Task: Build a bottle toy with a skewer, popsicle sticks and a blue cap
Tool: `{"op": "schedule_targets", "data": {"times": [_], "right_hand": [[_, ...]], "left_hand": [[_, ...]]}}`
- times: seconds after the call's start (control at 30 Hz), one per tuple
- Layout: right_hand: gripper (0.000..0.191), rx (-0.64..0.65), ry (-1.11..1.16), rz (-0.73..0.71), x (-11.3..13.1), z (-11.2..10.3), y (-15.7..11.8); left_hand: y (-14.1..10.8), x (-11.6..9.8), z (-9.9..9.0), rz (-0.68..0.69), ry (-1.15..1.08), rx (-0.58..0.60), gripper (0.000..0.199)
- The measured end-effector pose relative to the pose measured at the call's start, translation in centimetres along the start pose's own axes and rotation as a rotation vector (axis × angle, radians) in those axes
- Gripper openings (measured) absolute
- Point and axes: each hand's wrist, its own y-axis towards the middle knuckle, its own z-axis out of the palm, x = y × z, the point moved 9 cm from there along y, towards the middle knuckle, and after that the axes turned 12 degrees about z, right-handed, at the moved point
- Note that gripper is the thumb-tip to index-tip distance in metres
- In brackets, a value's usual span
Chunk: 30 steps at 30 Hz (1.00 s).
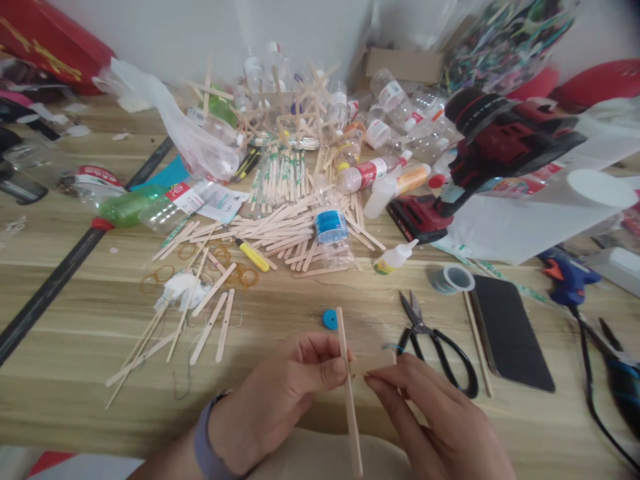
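Observation:
Near the table's front edge, my left hand [295,380] pinches a long wooden craft stick [349,400] that stands nearly upright in the view. My right hand [425,407] is closed on a short pale flat piece [375,363], held by its right end between thumb and fingers. The piece's left end reaches the stick beside my left fingertips; whether they are joined, I cannot tell. A thin bluish strand shows above my right fingertips. Just behind the stick lies a round blue cap [330,319]. Black-handled scissors [435,340] lie open behind my right hand.
Loose craft sticks [285,230], plastic bottles [333,227] and a yellow cutter [253,255] lie farther back. A glue bottle [395,257], tape roll [451,279], phone [513,330], red power drill [500,147] and blue glue gun [570,277] are to the right.

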Motion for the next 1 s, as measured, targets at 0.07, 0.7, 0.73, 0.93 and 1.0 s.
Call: {"op": "schedule_targets", "data": {"times": [0.07, 0.7, 0.73, 0.93, 1.0], "right_hand": [[0.014, -0.014, -0.024, 0.019, -0.6, -0.3, -0.2], [0.008, -0.299, 0.191, 0.222, -4.5, -6.9, -1.7], [0.009, -0.352, 0.280, 0.297, -5.3, -7.7, -1.8], [0.027, -0.467, 1.085, 0.423, -5.9, -9.7, 0.6], [0.024, -0.375, 1.190, 0.381, -4.4, -8.6, 2.4]], "left_hand": [[0.0, -0.1, -0.7, 0.004, -0.029, -0.043, 0.023], [-0.8, 0.5, 2.0, -0.004, -0.097, 0.161, 0.032], [-0.9, 0.7, 1.5, -0.007, -0.098, 0.124, 0.033], [-0.8, 0.1, 0.1, 0.081, 0.085, 0.070, 0.029], [-1.0, -0.8, -0.1, 0.150, 0.324, 0.081, 0.029]]}}
